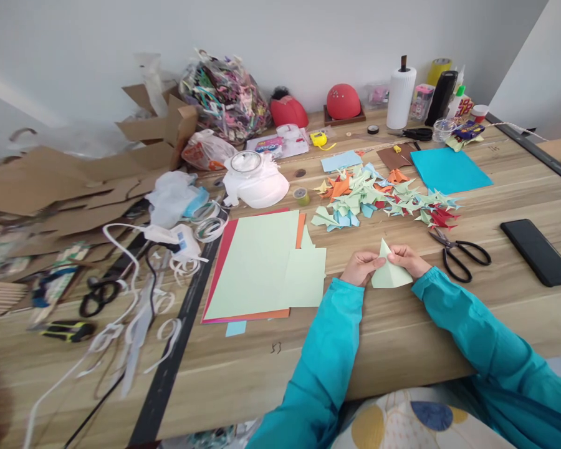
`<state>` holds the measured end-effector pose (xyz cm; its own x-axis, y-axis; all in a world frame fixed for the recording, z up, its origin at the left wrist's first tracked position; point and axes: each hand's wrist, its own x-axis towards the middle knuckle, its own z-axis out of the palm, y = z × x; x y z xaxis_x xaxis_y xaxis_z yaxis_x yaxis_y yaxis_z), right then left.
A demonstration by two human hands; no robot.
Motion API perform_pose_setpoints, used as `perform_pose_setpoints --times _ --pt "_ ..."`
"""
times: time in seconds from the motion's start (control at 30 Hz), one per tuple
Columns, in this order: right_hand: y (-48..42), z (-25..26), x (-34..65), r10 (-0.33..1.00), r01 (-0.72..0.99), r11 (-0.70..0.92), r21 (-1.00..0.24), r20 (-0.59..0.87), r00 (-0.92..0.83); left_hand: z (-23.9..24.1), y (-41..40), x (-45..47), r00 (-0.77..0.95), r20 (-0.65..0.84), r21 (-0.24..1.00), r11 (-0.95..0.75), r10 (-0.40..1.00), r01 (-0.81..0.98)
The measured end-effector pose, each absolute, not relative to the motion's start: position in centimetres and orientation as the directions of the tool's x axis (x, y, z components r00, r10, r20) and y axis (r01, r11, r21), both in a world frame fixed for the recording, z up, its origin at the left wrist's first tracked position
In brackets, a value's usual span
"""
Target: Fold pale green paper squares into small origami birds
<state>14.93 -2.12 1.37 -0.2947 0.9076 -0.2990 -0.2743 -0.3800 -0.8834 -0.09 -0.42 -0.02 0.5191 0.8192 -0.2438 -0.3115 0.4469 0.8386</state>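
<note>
Between my two hands is a pale green sheet of paper (391,275), partly folded, with a pointed tip at the top. My left hand (359,268) pinches its left edge, and my right hand (408,259) pinches it on the right, near the tip. Just beyond lies a heap of folded paper cranes (355,198) in green, blue, orange and red. To the left, a pale green square sheet (306,280) overlaps larger pale green sheets (252,262), with red and orange paper showing beneath. Black-handled scissors (462,257) rest open to the right of my right hand.
A phone (540,251) lies at the right, with a turquoise sheet (450,171) behind it. Tangled white cables (135,299), another pair of scissors (99,295) and flattened cardboard (65,187) cover the left. Bottles, red domes (343,101) and a stuffed plastic bag (227,93) line the wall.
</note>
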Motion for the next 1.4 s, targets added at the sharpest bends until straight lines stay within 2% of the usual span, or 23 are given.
perform_pose_setpoints --times 0.17,0.27,0.5,0.63,0.73,0.9,1.07,1.23,1.4 --pt "-2.3 1.3 14.8 0.905 -0.316 -0.388 -0.866 -0.292 -0.309 0.3 -0.4 -0.1 0.507 -0.273 0.819 0.474 0.818 -0.324" --pt "-2.4 1.0 14.6 0.901 -0.337 -0.390 -0.857 -0.281 -0.330 0.6 -0.1 -0.5 0.493 -0.311 0.838 0.479 0.813 -0.261" --pt "-2.4 0.2 14.4 0.869 -0.263 -0.410 -0.873 -0.287 -0.402 1.1 0.1 -1.5 0.701 -0.340 0.850 0.523 0.627 -0.056" --pt "-2.3 0.3 14.2 0.871 -0.255 -0.405 -0.878 -0.286 -0.399 1.1 0.1 -1.6 0.716 -0.359 0.840 0.542 0.599 -0.032" --pt "-2.3 0.4 14.1 0.870 -0.267 -0.414 -0.870 -0.294 -0.395 1.0 0.2 -1.5 0.696 -0.350 0.842 0.537 0.627 -0.061" --pt "-2.3 0.1 14.1 0.890 -0.329 -0.411 -0.850 -0.298 -0.344 0.4 0.5 -1.2 0.564 -0.336 0.890 0.450 0.755 -0.073" --pt "-2.4 0.0 14.5 0.884 -0.239 -0.385 -0.891 -0.282 -0.372 0.1 0.6 -1.2 0.544 -0.281 0.922 0.380 0.791 -0.076" --pt "-2.5 0.4 14.8 0.873 -0.224 -0.389 -0.893 -0.281 -0.399 0.3 0.4 -1.1 0.572 -0.282 0.907 0.408 0.770 -0.102" --pt "-2.3 1.0 14.4 0.891 -0.279 -0.428 -0.860 -0.351 -0.286 0.9 0.1 -0.7 0.526 -0.309 0.851 0.478 0.792 -0.220"
